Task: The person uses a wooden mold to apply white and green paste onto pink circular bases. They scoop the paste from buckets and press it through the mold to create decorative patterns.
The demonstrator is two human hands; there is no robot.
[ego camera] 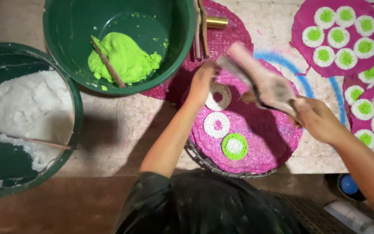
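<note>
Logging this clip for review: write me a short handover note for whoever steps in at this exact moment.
Left hand: fingers at the pale ring mould on the round pink woven mat.
Right hand: gripping a paste-smeared, blurred flat tool.
Done: one white ring with pink centre, one green ring with white centre.
Left: most of this mat is bare.
Supplies: green dough tub, white paste tub.

blurred pale mould [260, 82] tilted, 3 dough rings [217, 125] on pink mat [265, 143]
</note>
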